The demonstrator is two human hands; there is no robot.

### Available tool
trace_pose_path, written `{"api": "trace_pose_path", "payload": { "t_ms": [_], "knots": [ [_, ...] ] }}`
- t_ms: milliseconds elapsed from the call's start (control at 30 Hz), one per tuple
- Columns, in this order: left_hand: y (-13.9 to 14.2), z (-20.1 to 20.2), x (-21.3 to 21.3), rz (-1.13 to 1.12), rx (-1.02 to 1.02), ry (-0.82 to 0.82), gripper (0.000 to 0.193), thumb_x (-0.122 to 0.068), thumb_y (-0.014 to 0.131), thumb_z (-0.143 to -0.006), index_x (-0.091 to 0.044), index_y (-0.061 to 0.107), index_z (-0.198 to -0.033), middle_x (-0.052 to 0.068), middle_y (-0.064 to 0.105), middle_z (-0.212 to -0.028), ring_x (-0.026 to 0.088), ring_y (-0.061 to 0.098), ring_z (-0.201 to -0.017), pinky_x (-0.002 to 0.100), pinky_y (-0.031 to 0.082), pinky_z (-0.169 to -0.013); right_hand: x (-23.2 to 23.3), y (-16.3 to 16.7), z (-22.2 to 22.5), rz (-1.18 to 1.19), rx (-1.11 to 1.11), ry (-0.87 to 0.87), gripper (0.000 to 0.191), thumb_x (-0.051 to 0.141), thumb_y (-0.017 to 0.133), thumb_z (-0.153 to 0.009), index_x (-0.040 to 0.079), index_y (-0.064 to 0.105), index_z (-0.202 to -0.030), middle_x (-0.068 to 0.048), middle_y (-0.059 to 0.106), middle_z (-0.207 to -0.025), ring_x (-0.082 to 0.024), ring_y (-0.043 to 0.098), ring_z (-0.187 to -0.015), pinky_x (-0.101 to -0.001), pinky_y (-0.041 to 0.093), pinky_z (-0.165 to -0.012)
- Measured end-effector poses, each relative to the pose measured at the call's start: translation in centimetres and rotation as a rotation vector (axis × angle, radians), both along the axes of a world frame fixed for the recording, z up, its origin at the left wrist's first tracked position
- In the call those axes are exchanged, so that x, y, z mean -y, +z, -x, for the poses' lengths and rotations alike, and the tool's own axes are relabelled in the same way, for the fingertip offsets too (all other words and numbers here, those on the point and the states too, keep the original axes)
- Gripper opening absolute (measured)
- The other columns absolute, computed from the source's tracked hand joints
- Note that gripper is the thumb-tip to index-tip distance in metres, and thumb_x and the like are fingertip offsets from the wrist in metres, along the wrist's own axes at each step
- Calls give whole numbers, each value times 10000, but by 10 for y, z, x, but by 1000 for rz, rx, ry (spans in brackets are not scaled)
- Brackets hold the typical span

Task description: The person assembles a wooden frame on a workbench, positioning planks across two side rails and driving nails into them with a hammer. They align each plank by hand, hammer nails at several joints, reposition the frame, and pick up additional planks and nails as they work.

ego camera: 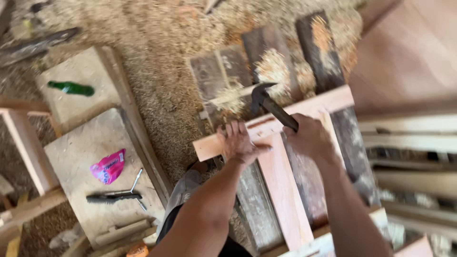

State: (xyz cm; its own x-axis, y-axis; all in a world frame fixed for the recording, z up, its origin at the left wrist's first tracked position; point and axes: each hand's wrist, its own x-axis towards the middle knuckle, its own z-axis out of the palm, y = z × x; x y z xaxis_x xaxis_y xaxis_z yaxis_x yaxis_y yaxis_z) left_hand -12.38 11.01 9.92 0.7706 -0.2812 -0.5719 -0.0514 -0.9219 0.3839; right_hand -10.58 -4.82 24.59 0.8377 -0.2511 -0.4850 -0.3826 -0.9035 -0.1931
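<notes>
My right hand (312, 138) grips the dark handle of a claw hammer (266, 100), whose head is raised above a pale wooden frame (281, 185). My left hand (239, 143) presses down on the frame's cross rail (209, 146), close to where it meets an upright piece. The frame lies on dark, worn planks (323, 52) dusted with sawdust.
Sawdust covers the ground (157, 33). To the left lie flat boards (90, 143) with a pink packet (108, 166), a dark hand tool (114, 196) and a green bottle (71, 88). A large reddish panel (409, 52) and stacked timber (414, 143) stand at the right.
</notes>
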Motion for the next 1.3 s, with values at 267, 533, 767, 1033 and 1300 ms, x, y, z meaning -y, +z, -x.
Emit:
{"api": "trace_pose_path", "payload": {
  "t_ms": [267, 533, 767, 1033, 1300],
  "knots": [
    [8, 7, 3, 4, 111, -20, 1374, -923, 711, -570, -26, 282, -1519, 160, 401, -1374, 358, 299, -1410, 686, 47, -1208, -18, -45, 182, -345, 257, -554, 281, 274, 612, -900, 50, 534, -1049, -179, 658, -682, -285, 657, -565, -454, 562, -531],
    [12, 2, 11, 18, 160, -20, 1272, -932, 743, -480, -77, 420, -1363, 119, 427, -1311, 301, 381, -1297, 577, 244, -1119, -19, -102, 240, -394, 399, -419, 329, 396, 430, -1039, 94, 545, -979, -129, 532, -501, -299, 503, -341, -418, 438, -381],
    [-1, 7, 11, -86, 177, -80, 1227, -905, 713, -550, -55, 426, -1387, 121, 462, -1293, 275, 427, -1273, 520, 285, -1124, 7, -113, 196, -199, 462, -5, 376, 350, 541, -1010, 2, 561, -1152, -201, 640, -735, -351, 622, -505, -485, 526, -434],
    [10, 2, 12, 31, 178, 50, 1376, -884, 809, -481, -65, 319, -1471, 219, 251, -1563, 387, 199, -1463, 600, 65, -1160, 8, -108, 192, -426, 395, -216, 370, 397, 493, -1029, 63, 579, -1161, -153, 657, -677, -265, 653, -529, -441, 544, -511],
    [3, 2, 15, 89, 90, 0, 1314, -886, 772, -570, -161, 263, -1540, 202, 230, -1615, 437, 128, -1520, 658, 6, -1164, 1, -69, 188, -354, 638, -471, 328, 356, 502, -1061, 70, 651, -1003, -190, 673, -881, -344, 612, -684, -499, 508, -538]
  ]
}}
